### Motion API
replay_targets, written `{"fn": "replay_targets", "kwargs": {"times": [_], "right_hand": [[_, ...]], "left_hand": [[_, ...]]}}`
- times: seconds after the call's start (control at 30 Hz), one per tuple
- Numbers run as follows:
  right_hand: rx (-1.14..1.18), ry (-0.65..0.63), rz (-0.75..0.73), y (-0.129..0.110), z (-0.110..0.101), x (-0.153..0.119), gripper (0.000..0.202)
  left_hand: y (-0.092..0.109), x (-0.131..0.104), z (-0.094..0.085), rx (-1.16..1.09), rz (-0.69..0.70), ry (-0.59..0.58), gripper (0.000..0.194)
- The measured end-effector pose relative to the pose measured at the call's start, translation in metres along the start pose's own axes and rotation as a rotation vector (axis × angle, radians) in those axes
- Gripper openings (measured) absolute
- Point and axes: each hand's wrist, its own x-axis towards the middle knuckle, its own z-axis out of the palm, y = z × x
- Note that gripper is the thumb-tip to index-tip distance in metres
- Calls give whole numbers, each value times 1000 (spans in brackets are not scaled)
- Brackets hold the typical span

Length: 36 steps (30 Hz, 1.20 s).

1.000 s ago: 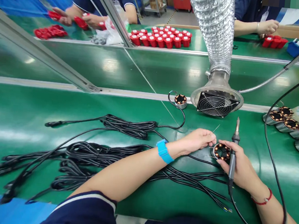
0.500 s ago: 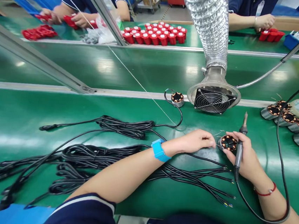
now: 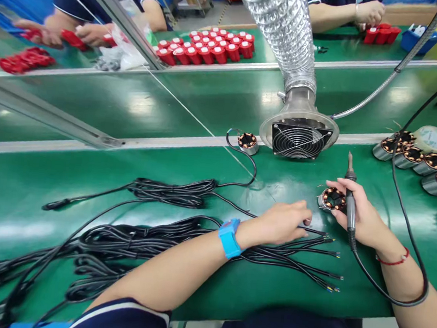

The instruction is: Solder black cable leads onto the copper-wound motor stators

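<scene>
My right hand is wrapped round a soldering iron, its tip pointing up and away from me. The same hand's fingers and thumb also steady a motor stator with copper windings, a steel outer ring and thin wire ends sticking out. My left hand, a blue strap at its wrist, hovers over black power cables, thumb and curled fingers apart, nothing visible between them. The cables' stripped ends lie below and right of it.
A stator joined to a cable stands at the back, left of the fume extractor. Several stators sit at the right. The iron's cord loops over my right forearm. Co-workers handle red parts beyond the rail.
My left hand has moved away from the stator, down towards the cable ends. The right hand still holds the iron and stator. The whole view has shifted slightly.
</scene>
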Motion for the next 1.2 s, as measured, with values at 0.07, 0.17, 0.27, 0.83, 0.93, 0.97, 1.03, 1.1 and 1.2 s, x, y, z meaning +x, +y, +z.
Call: {"fn": "replay_targets", "kwargs": {"times": [0.07,0.17,0.27,0.83,0.93,0.97,1.03,1.1,1.2], "right_hand": [[52,24,-12,-2,-2,0,59],[66,215,-55,-11,-1,-1,49],[144,371,-78,-23,7,-3,42],[454,322,-54,-46,33,-5,45],[411,327,-79,-50,36,-6,49],[392,332,-89,-51,37,-7,50],[358,345,-112,-52,37,-7,51],[333,343,-137,-52,37,-7,51],[292,338,-173,-53,37,-7,49]], "left_hand": [[5,-2,3,81,12,9,11],[10,-2,-2,-170,-51,106,6],[9,-1,-10,-563,-116,174,12],[9,-3,-14,-553,87,232,35],[12,-4,-11,-495,85,215,41],[13,-4,-10,-492,82,203,41],[13,-4,-9,-499,86,196,40],[12,-4,-7,-491,88,207,39],[12,-3,-6,-674,27,149,31]]}}
